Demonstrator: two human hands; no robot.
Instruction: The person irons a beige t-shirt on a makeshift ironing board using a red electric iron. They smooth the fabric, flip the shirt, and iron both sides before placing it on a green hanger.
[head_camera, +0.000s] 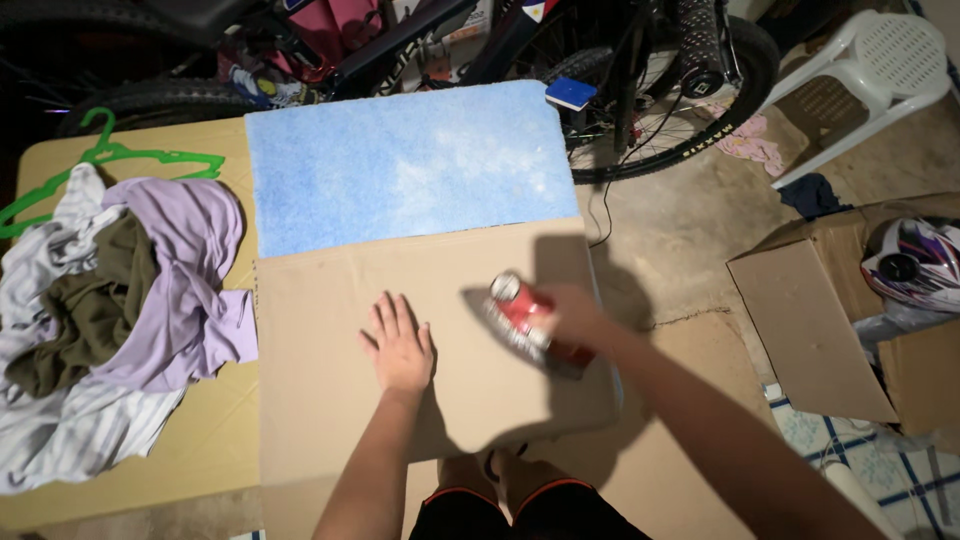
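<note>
My left hand (400, 348) lies flat, fingers apart, on a brown cardboard sheet (330, 400) spread over the table. My right hand (572, 318) grips a red and white clothes iron (522, 312), which rests on the right part of the same cardboard. The iron looks blurred. Beyond the cardboard lies a fluffy blue mat (405, 165). My knees in black shorts show below the table's near edge.
A pile of clothes (110, 310), lilac, olive and grey-striped, sits at the left with a green hanger (110, 150). Behind the table stands a bicycle (640, 70). At the right are a white plastic chair (880, 60) and an open cardboard box (820, 330) holding a helmet (915, 260).
</note>
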